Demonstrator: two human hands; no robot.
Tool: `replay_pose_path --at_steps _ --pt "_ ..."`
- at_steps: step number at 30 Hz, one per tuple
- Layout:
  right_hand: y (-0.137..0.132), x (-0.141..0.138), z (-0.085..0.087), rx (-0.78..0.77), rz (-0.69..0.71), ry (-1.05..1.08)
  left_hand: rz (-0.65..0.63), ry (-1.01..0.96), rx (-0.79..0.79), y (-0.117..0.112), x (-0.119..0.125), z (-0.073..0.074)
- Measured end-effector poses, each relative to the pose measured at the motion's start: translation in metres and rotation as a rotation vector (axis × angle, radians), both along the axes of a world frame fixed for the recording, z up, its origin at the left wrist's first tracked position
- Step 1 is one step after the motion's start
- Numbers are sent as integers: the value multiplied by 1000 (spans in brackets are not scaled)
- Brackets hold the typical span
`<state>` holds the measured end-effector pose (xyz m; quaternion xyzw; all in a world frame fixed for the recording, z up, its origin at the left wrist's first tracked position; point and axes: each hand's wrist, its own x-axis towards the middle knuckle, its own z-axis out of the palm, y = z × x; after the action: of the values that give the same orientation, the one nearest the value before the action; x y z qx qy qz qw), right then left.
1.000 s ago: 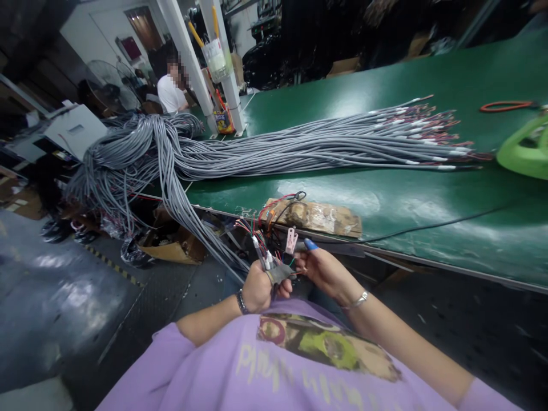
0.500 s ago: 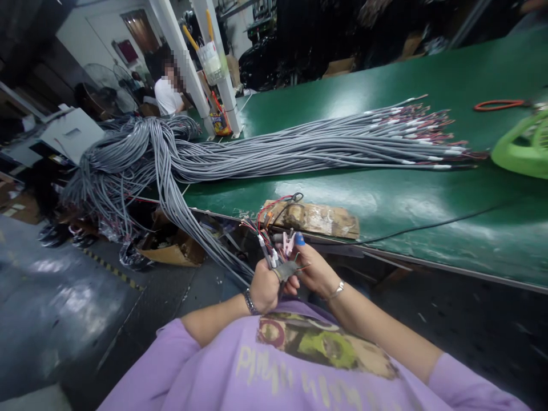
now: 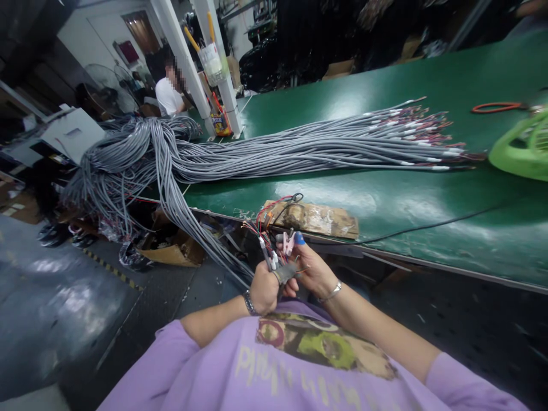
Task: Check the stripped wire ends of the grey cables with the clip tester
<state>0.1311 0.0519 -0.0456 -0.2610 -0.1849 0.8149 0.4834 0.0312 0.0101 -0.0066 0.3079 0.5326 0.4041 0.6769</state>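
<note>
Rising from the left hand (image 3: 264,289), which is curled tight around it, a bunch of thin grey round cables (image 3: 267,258) stands just off the near edge of a long glossy green table (image 3: 411,200), in front of a lilac shirt (image 3: 205,371). At least two white sleeves (image 3: 274,261) show (the fine coloured wires (image 3: 253,229) are too small to count). The right hand (image 3: 317,275), its thumb capped in bright blue, is just beside the bunch, thumb and fingers drawn close; whether they pinch a wire I cannot tell. One pale pink clip (image 3: 288,242) stands at that thumb. Beyond, one scuffed wooden board (image 3: 329,221) lies along the table edge, and one thin black cord (image 3: 411,231) trails right. A broad strip of green surface runs between this edge and the pile of long grey cables (image 3: 278,154), too many to count. Farther out are one lime-green plastic openwork object (image 3: 509,153), one red loop-shaped handle (image 3: 496,107) and two slanting white posts (image 3: 182,57).
</note>
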Motion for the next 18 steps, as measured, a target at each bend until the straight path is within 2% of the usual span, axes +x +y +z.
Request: replay_pose_path --at_steps 5,12,18 --pt "-1 0 0 -106 -10 45 -18 -16 -8 -4 -5 3" --pt "-2 10 0 -31 34 46 19 -80 -13 -8 -12 -1" --pt "2 13 5 22 -9 -124 7 -126 22 -2 -12 -1"
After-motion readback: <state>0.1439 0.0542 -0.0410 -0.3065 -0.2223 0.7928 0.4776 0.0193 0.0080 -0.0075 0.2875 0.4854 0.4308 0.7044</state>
